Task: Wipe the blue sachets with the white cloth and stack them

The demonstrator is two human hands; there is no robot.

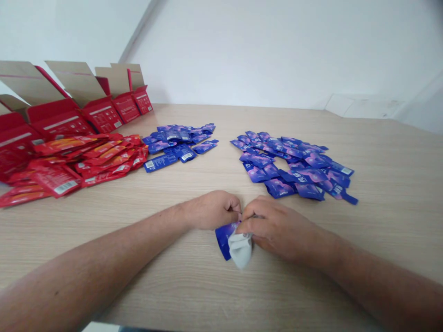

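My left hand [212, 210] and my right hand [273, 226] meet at the middle of the wooden table [221, 286], both closed in a pinch. Between them they hold a small blue sachet [224, 237] together with a pale grey-white one [240, 250]; both hang below the fingers, close to the table top. The sachets' upper edges are hidden by my fingers.
A heap of purple-blue sachets [294, 166] lies beyond my right hand. A smaller pile of blue sachets [180, 143] sits at centre left. Red sachets [79, 161] are spread at the left, behind them several open red cardboard boxes [100, 110]. A white wall rises behind.
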